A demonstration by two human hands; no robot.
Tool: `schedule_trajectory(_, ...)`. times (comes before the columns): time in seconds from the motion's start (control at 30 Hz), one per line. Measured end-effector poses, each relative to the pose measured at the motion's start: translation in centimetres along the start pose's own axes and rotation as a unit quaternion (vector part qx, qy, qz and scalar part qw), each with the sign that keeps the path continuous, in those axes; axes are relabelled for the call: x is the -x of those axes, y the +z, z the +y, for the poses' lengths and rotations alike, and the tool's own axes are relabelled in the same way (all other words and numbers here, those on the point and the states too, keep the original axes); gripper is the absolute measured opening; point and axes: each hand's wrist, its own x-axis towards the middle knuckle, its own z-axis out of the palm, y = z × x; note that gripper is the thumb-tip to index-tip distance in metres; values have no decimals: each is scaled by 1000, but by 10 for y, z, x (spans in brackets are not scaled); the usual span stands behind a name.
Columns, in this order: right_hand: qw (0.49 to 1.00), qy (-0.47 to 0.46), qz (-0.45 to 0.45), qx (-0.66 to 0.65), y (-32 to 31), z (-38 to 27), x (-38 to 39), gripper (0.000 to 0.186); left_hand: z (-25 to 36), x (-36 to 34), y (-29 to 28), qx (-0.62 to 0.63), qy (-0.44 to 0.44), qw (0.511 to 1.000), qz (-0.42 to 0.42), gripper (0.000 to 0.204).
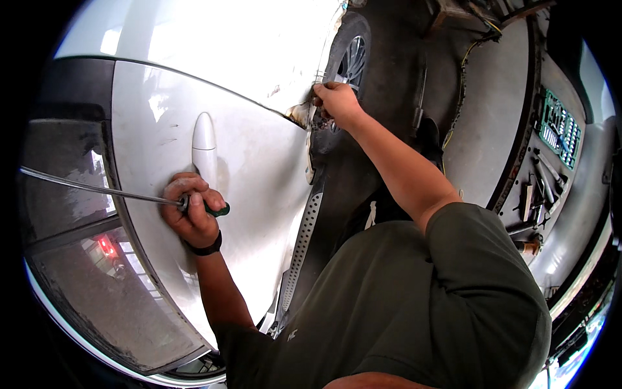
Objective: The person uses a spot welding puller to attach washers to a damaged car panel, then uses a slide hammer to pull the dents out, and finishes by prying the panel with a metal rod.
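My left hand (192, 211) is closed on the green handle (218, 208) of a long bent metal rod (116, 191), which reaches left across the car's side window (63, 168). The hand is just below the white door handle (203, 132) on the white door (155, 97). My right hand (334, 104) is closed at the rough, damaged edge of the white bodywork (300, 110), near the wheel (353, 55). What its fingers hold, if anything, is hidden.
A perforated side step (304, 233) runs along the car's lower edge. A straight rod (424, 84) and a yellow-black cable (463, 84) lie on the right. Farther right, a bench holds a green socket-set case (558, 129) and hand tools (544, 185). A wooden stand (440, 14) is at the top.
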Motion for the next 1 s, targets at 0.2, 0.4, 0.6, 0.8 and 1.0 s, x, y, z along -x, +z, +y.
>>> schedule_trajectory(0.2, 870, 215, -203, -394, -19, 8, -16, 22, -2, -1, 2, -12, 7, 1000, 0, 21)
schedule_trajectory(0.4, 998, 30, -45, 9, -1, -5, 5, 25, 1, 0, -3, -21, 12, 1000, -2, 21)
schedule_trajectory(0.6, 990, 70, -87, -91, -17, -1, -9, 26, -1, -5, 4, -15, 18, 1000, 5, 20)
schedule_trajectory(0.8, 999, 11, -39, 5, -2, 0, 1, 29, 6, 1, 7, -28, 4, 999, 34, 30)
schedule_trajectory(1.0, 951, 172, -107, -234, -7, -7, -3, 24, -1, 4, -1, -22, 29, 999, 40, 39)
